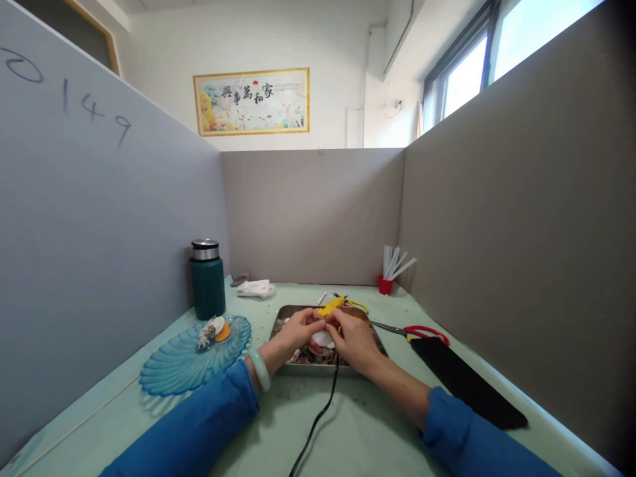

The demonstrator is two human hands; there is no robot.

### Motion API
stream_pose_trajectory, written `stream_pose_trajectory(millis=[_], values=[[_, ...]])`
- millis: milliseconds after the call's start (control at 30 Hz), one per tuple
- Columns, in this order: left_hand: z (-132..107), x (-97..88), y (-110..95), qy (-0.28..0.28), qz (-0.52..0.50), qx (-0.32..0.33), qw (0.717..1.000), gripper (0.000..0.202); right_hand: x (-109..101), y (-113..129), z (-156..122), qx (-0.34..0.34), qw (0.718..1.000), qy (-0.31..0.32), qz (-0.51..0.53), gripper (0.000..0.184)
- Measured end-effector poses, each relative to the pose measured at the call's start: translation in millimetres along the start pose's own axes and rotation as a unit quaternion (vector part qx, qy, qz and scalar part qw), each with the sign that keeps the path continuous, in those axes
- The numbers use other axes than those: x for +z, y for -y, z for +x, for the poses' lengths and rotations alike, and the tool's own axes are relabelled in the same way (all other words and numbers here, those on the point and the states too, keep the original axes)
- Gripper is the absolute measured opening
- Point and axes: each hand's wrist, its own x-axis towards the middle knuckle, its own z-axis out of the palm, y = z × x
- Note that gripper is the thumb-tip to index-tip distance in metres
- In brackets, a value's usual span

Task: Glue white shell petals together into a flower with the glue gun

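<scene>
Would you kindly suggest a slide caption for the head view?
The left hand and right hand meet over a tray, between a blue plate and scissors.

This looks like a craft workshop, divided into booths: grey partition panels [313, 218] enclose a green-covered worktop [268, 424], one bearing handwritten numerals [65, 96]. A yellow glue gun [332, 306], red-handled scissors [407, 330], white sticks [391, 264] in a red cup [385, 286] and a metal tray [308, 371] of shells [313, 358] suggest handicraft.
</scene>
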Motion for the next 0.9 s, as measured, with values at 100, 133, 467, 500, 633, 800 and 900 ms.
stream_pose_trajectory(millis=[100, 133, 467, 500, 633, 800, 900], values=[[1.0, -0.6, 1.5, -0.011, 0.007, -0.002, 1.0, 0.04, 0.1, 0.1, -0.6, 0.0, 1.0, 0.0, 0.0, 0.015], [1.5, -0.7, 2.0, -0.016, 0.009, -0.003, 1.0, 0.041, 0.2, 0.0, -0.7, -0.001, 1.0, 0.0, 0.001, 0.015], [1.7, 0.8, 0.8, -0.031, 0.024, 0.005, 0.999, 0.038, 0.9, -0.9, 0.0, -0.005, 1.0, 0.002, 0.005, 0.015], [1.7, 0.7, 0.7, -0.032, 0.027, 0.007, 0.999, 0.038, 1.0, -0.8, 0.1, -0.005, 1.0, 0.001, 0.004, 0.015], [3.3, -0.4, 2.3, -0.037, 0.04, 0.013, 0.998, 0.037, 0.9, -0.5, 0.2, -0.005, 1.0, 0.0, 0.002, 0.015], [5.2, -2.1, 6.0, -0.04, 0.047, 0.023, 0.998, 0.036, 0.4, 0.3, -0.2, -0.006, 1.0, -0.001, -0.002, 0.016], [5.1, -2.3, 6.9, -0.038, 0.043, 0.027, 0.998, 0.037, 0.3, 0.3, -0.2, -0.008, 1.0, -0.002, -0.008, 0.017]])
